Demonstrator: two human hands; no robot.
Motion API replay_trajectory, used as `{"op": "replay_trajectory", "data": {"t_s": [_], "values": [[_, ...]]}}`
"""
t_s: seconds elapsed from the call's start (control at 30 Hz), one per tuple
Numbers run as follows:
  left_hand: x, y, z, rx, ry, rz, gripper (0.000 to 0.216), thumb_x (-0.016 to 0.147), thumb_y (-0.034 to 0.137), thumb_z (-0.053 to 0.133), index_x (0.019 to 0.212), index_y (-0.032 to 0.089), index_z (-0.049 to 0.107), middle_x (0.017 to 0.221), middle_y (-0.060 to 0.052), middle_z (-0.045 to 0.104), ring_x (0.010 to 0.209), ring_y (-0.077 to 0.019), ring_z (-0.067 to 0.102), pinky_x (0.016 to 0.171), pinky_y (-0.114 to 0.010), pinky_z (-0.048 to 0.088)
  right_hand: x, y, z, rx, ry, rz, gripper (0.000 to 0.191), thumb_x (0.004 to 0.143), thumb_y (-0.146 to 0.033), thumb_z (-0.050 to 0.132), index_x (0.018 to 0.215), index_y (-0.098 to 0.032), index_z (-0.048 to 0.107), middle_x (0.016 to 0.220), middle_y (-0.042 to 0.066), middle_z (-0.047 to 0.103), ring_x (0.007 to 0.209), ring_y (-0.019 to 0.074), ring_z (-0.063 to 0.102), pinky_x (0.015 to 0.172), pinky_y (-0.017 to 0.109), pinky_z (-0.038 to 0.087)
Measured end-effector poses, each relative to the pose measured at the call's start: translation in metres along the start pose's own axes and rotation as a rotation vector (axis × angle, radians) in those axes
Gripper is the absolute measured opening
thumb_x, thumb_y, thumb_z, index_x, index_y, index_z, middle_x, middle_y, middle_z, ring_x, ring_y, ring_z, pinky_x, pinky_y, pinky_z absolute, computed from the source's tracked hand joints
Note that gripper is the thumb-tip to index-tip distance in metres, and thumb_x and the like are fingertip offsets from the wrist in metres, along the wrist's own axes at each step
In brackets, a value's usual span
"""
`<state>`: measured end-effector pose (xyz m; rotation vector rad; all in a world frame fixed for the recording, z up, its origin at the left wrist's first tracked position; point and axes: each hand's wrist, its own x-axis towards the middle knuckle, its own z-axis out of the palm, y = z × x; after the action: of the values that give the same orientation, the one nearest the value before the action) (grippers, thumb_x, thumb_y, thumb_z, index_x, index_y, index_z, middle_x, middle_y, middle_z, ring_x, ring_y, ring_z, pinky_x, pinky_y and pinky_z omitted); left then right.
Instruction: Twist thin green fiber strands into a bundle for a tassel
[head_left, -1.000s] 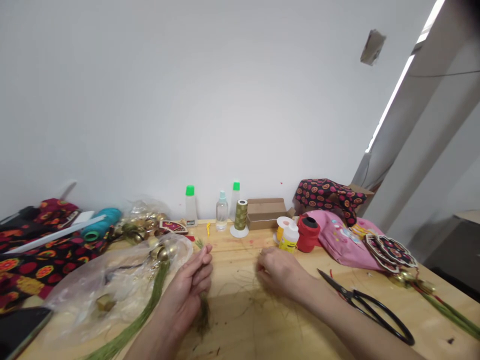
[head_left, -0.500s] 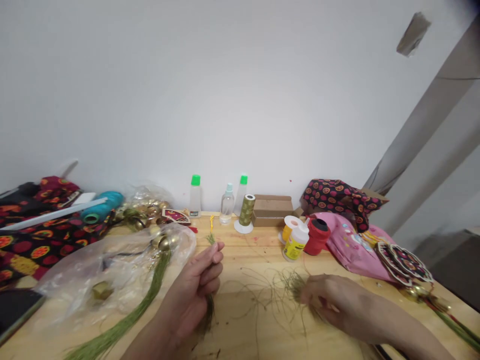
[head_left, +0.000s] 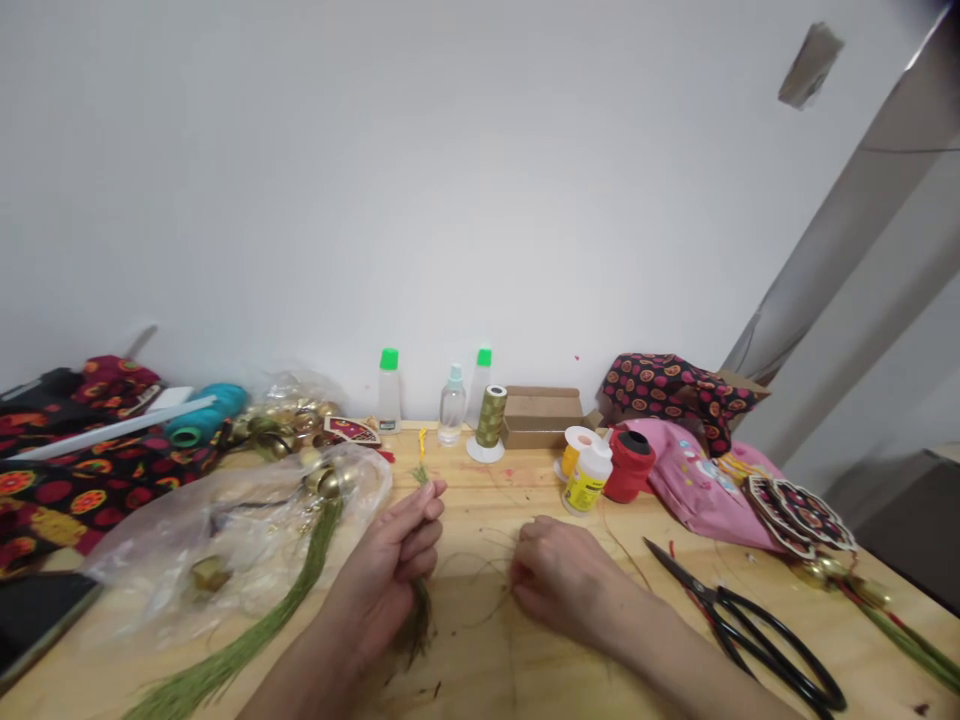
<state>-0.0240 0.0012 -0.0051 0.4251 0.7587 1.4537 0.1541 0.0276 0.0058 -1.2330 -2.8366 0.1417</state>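
Note:
My left hand (head_left: pixel 397 560) is closed around a small green tassel (head_left: pixel 421 610). Above the thumb and fingertip rise its short green strands and a yellow cord loop (head_left: pixel 422 441); its fringe hangs below the palm. To the right, my right hand (head_left: pixel 559 575) is curled into a fist low over the tabletop. Thin loose green threads (head_left: pixel 480 565) stick out from its left side; what lies inside the fist is hidden. Black-handled scissors (head_left: pixel 720 605) lie on the table, blades part open, beside my right forearm.
On the left, a clear plastic bag (head_left: pixel 255 560) holds brass bells, and a long green tassel (head_left: pixel 292 590) lies over it. Bottles (head_left: pixel 452 410), a green thread spool (head_left: pixel 491 418) and a cardboard box (head_left: pixel 544 418) line the wall. A glue bottle (head_left: pixel 588 480) stands near red thread (head_left: pixel 628 465).
My right hand has moved left, toward my left hand, and the tangle of green threads has gone from where it was. The scissors have come into view. My left hand holds nearly still.

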Motion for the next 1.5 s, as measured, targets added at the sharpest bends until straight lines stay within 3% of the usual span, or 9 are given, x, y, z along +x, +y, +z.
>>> {"op": "replay_trajectory", "data": {"t_s": [0.1,0.33,0.7,0.97,1.13,1.33,1.5], "values": [[0.0,0.0,0.0,0.001,0.019,0.001,0.009,0.074,0.017,0.054,0.072,0.01,0.058,0.053,0.007,0.04,0.031,0.0028,0.019,0.027,-0.008,0.014,0.005,0.002,-0.003,0.03,-0.018,0.028,0.017,0.062,-0.011,0.046,0.063,-0.014,0.064,0.068,0.006,0.065,0.064,0.0156,0.056,0.055,0.022,0.037],[-0.001,-0.004,0.001,0.011,-0.019,-0.019,0.009,0.071,0.019,0.057,0.072,0.01,0.058,0.055,0.007,0.042,0.032,0.0027,0.018,0.027,-0.008,0.014,0.001,0.029,0.002,0.411,0.05,0.103,0.016,0.067,-0.014,0.044,0.066,-0.016,0.06,0.067,-0.001,0.064,0.057,0.0088,0.053,0.049,0.016,0.035],[0.001,-0.006,0.0,0.046,-0.005,-0.012,0.011,0.072,0.02,0.057,0.075,0.009,0.059,0.055,0.007,0.042,0.033,0.0026,0.019,0.028,-0.009,0.013,0.013,-0.002,-0.006,0.021,-0.068,-0.004,0.02,0.058,-0.011,0.046,0.062,-0.014,0.066,0.067,0.007,0.066,0.062,0.0166,0.057,0.053,0.023,0.037],[0.0,-0.004,0.001,0.03,0.009,-0.019,0.01,0.07,0.019,0.059,0.072,0.01,0.059,0.054,0.007,0.042,0.033,0.0023,0.018,0.028,-0.009,0.013,0.012,0.027,-0.008,0.627,-0.077,0.112,0.017,0.063,-0.016,0.047,0.065,-0.013,0.064,0.056,-0.001,0.058,0.047,0.0062,0.043,0.042,0.015,0.03],[-0.001,-0.006,0.002,0.039,0.019,-0.029,0.01,0.07,0.02,0.059,0.074,0.01,0.059,0.054,0.007,0.041,0.033,0.0019,0.017,0.028,-0.009,0.012,0.019,0.033,0.008,0.8,-0.013,0.201,0.016,0.064,-0.015,0.047,0.064,-0.011,0.062,0.051,-0.002,0.053,0.044,0.0047,0.038,0.041,0.014,0.029],[-0.002,-0.006,0.002,0.05,0.015,-0.041,0.011,0.071,0.02,0.058,0.074,0.01,0.06,0.054,0.007,0.04,0.034,0.002,0.015,0.029,-0.01,0.011,0.027,0.029,0.024,0.625,0.171,0.237,0.015,0.067,-0.02,0.047,0.065,-0.013,0.059,0.06,0.001,0.058,0.051,0.0087,0.047,0.047,0.018,0.035],[-0.002,-0.005,0.002,0.05,0.012,-0.034,0.012,0.071,0.02,0.058,0.075,0.009,0.06,0.055,0.007,0.041,0.034,0.0022,0.017,0.029,-0.01,0.012,0.024,0.028,0.017,0.423,0.204,0.166,0.019,0.072,-0.017,0.043,0.062,-0.015,0.059,0.065,0.002,0.061,0.061,0.0122,0.052,0.055,0.021,0.037]]}}
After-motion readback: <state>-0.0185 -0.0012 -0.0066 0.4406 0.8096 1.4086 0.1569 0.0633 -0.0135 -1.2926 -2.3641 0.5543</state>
